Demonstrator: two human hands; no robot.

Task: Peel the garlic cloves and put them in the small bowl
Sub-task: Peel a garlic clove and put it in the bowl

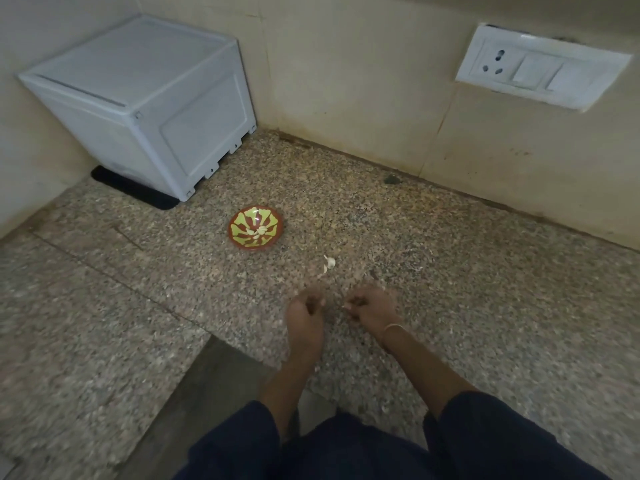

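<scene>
A small red bowl [255, 229] with a green-yellow pattern stands on the speckled stone counter [450, 271]; a few pale garlic pieces lie inside it. Two whitish garlic cloves [328, 264] lie on the counter between the bowl and my hands. My left hand [304, 311] is blurred, its fingers curled, a small pale bit at the fingertips. My right hand [372, 304] has curled fingers pinching a pale garlic piece [347, 306]. The hands are a short gap apart, below and right of the bowl.
A white plastic box [145, 105] on a black mat fills the back left corner. A wall socket with switches [540, 69] sits at the upper right. The counter's front edge steps down at the lower left [207, 341]. Bits of garlic skin lie near my forearms.
</scene>
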